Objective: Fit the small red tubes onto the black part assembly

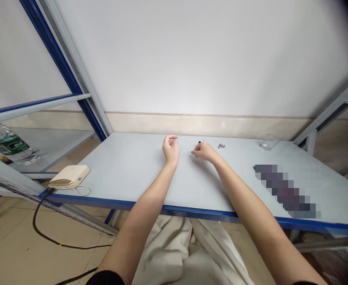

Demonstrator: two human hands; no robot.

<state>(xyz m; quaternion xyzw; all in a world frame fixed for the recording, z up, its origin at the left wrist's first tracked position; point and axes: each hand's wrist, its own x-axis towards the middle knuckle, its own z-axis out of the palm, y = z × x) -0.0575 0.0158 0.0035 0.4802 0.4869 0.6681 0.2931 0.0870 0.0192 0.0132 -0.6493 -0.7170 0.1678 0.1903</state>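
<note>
Over the middle of the grey table (126, 166), my left hand (171, 150) has its fingers curled together around something thin that I cannot make out. To its right, my right hand (203, 151) is pinched close to the tabletop, and what it grips is too small to name. A small black object (199, 143) shows just behind my right hand. Several small shiny metal pieces (221, 146) lie on the table to the right of that hand.
A clear glass (268, 142) stands at the back right, with a pixelated dark object (283, 192) nearer the front. At the left corner sits a cream box (70, 176) with a cable. A water bottle (10, 144) is on the left shelf, beyond the metal frame (73, 71).
</note>
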